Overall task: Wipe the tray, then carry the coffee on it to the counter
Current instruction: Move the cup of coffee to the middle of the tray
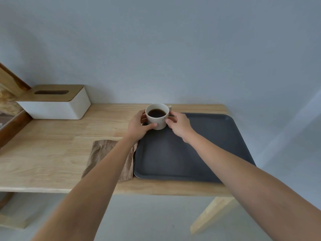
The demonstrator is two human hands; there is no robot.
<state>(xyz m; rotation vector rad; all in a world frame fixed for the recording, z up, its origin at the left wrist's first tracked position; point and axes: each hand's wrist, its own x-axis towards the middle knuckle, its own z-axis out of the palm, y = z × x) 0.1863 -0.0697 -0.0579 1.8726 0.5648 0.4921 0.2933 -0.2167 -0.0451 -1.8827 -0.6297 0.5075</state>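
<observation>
Head view: one wide-angle frame looking forward and down over a table set against a pale grey wall.
Table: a light wooden table [52,153] ran across the middle of the frame; one pale wooden leg showed at lower right.
Tray: a dark grey rectangular plastic tray with rounded corners [208,153] lay flat on the table, right of centre, its near edge close to the table's front edge.
Cup: a white ceramic cup of black coffee [157,117] stood upright at the tray's far left corner, just above frame centre; its handle pointed to the upper right. Whether its base rested on the tray or was slightly raised could not be told.
Left hand: the left hand [139,126] was curled round the cup's left side, thumb across the lower front, gripping it.
Right hand: the right hand [178,125] was closed on the cup's right side, fingertips on the wall below the handle.
Cloth: a brown folded textured cloth [100,153] lay on the table touching the tray's left edge, partly covered by the left forearm.
Tissue box: a white rectangular tissue box with a wooden slotted lid [57,103] sat at the table's far left, against the wall, well apart from the tray.
</observation>
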